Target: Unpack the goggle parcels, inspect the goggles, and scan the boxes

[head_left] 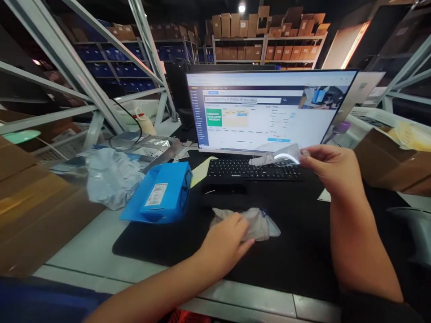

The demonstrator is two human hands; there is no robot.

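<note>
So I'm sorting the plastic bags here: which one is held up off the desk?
The small clear bag pinched in the right hand, raised before the monitor. The crumpled one under the left hand and the big grey one lie flat.

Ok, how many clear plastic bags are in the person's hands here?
2. A crumpled clear bag lies on the black desk mat under the left hand; a small clear bag is pinched in the right hand above the keyboard.

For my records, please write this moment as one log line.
left hand: on small clear bag | right hand: holds clear strip | surface: black mat
</note>
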